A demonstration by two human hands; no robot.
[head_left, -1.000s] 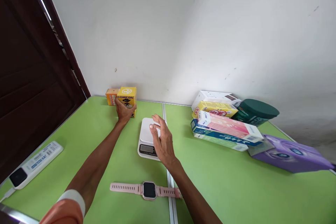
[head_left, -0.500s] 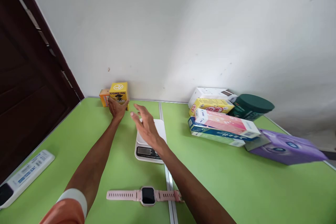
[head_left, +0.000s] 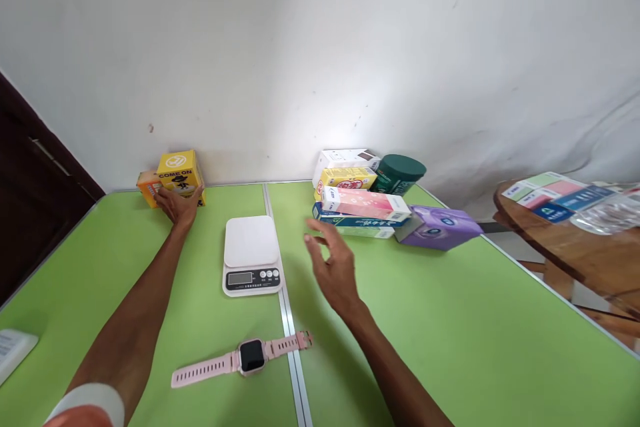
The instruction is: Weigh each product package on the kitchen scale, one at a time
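My left hand (head_left: 179, 205) is wrapped round the lower front of a yellow box (head_left: 177, 161) marked "COME ON", which stands at the back left by the wall. An orange box (head_left: 147, 187) sits against its left side, partly behind my fingers. Over the table, right of the white kitchen scale (head_left: 251, 240), my right hand (head_left: 334, 267) hangs with fingers apart and nothing in them. The scale's platform is bare, its display facing me. A pink smartwatch (head_left: 251, 355) lies stretched out in front of the scale.
Beyond my right hand are a pink box (head_left: 365, 203), a blue box (head_left: 360, 220), a yellow carton (head_left: 347, 178), a white box (head_left: 345, 158), a dark green tub (head_left: 399, 173) and a purple pack (head_left: 440, 227). A white device (head_left: 15, 350) lies far left; a wooden table (head_left: 575, 253) stands right.
My right hand has moved right, from over the scale towards the stacked boxes. My left hand stays at the yellow box. The view has turned right, bringing the wooden table into sight.
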